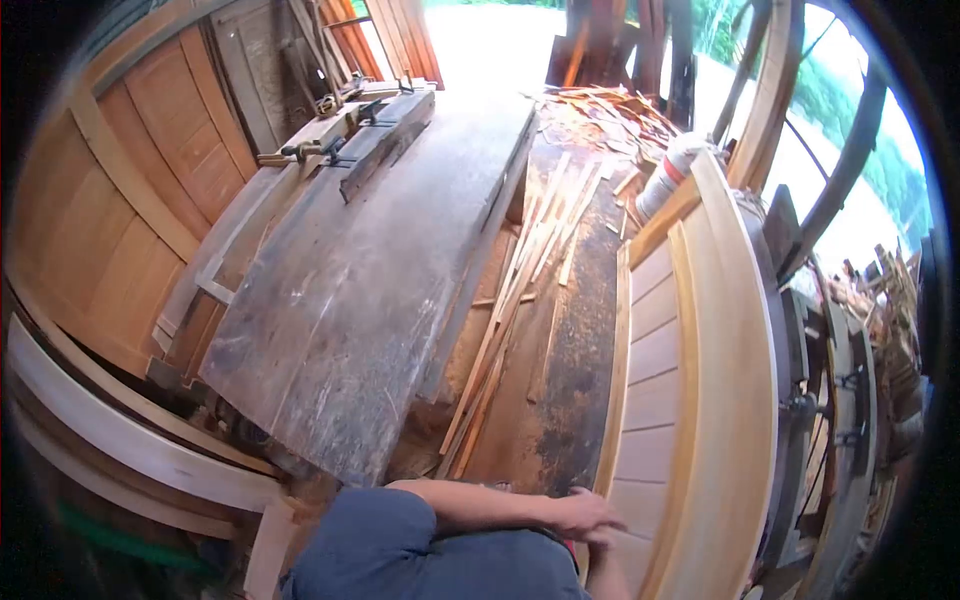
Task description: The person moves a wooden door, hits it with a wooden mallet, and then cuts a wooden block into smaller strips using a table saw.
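Note:
Both of my hands are close together at the bottom centre right, beside the left edge of a pale wooden panelled door point(720, 400) that stands on its long edge. My left hand point(583, 512) reaches across from the left over my dark clothing, its fingers blurred. Just below it is my right hand point(602, 540), mostly covered by the left one. A small bit of red point(570, 548) shows beside the hands; what it belongs to is hidden. Whether either hand grips something cannot be made out.
A worn workbench point(350, 270) runs away at centre left, with clamps point(318, 152) along its far left side. Long thin wood strips point(520, 290) lie on the floor between bench and door. Wood scraps point(615, 115) are piled farther back. Panelled doors point(120, 220) lean at left.

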A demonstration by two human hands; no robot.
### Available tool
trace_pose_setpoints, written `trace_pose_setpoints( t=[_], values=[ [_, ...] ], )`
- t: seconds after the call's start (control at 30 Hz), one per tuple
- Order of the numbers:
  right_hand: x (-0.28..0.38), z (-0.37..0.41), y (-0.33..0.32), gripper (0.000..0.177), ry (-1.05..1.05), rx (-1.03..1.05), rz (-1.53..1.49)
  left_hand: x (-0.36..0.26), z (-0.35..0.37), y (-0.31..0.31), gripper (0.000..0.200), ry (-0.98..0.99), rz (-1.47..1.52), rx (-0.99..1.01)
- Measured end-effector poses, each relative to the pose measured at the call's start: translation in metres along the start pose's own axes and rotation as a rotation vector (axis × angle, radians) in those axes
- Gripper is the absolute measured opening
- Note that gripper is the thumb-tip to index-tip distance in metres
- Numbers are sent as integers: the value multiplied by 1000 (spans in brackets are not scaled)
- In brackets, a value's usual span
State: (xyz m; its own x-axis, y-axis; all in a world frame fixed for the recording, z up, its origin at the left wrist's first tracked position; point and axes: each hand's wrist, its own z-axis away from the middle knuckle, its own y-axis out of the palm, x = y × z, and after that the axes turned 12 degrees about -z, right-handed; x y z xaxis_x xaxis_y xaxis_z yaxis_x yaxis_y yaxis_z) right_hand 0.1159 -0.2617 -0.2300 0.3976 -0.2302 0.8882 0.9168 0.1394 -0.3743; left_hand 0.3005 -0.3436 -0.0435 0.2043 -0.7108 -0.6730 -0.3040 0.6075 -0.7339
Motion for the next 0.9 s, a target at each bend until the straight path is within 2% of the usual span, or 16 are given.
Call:
trace_pose_setpoints(
  t=[0.03, 0.1, 0.13, 0.17, 0.2, 0.23, 0.27, 0.33, 0.4, 0.5, 0.6, 0.67, 0.73, 0.8, 0.83, 0.9],
  values=[
    [28, -30, 10, 51, -48, 72, -17, 0, 3, -29, 54, 88, -187, -56],
    [121, -72, 16, 57, -256, 167, 93, 91, 11, -30, 55, -35, -75, -129],
    [173, -78, 4, 58, -420, 189, 222, 87, 22, -99, 52, -523, 97, 33],
    [158, -91, -2, 63, -16, 190, -138, 114, 31, -128, 45, -733, -85, 189],
    [156, -103, -17, 57, 4, 62, -133, 183, 56, -99, 38, -839, -39, -34],
    [130, -116, -36, 49, 60, 14, -58, 209, 71, -119, 31, -837, -73, -138],
    [88, -133, -53, 43, 108, -30, 18, 234, 85, -123, 25, -908, 86, -269],
    [36, -159, -89, 24, 457, -225, -1, 275, 81, -145, 24, -935, 209, -327],
    [-10, -188, -119, 20, 448, -393, 67, 293, 52, -187, 26, -1035, 213, -336],
    [0, -262, -164, 24, 580, -377, -55, 335, 6, -226, 25, -1153, 229, -467],
    [7, -380, -202, 25, 428, -331, 106, 389, -27, -227, 23, -1293, 181, -524],
    [29, -477, -227, 31, 315, -296, 153, 421, -43, -234, 23, -1286, 193, -515],
    [84, -570, -254, 34, 238, -175, 109, 454, -50, -231, 24, -1322, 159, -499],
    [158, -651, -271, 32, 146, -181, 97, 501, -57, -239, 24, -1382, 55, -482],
    [169, -687, -278, 32, 90, -189, 6, 514, -69, -254, 24, -1485, 126, -539],
    [189, -753, -283, 31, -15, -187, -181, 547, -91, -283, 25, -1505, 90, -597]
  ],
)
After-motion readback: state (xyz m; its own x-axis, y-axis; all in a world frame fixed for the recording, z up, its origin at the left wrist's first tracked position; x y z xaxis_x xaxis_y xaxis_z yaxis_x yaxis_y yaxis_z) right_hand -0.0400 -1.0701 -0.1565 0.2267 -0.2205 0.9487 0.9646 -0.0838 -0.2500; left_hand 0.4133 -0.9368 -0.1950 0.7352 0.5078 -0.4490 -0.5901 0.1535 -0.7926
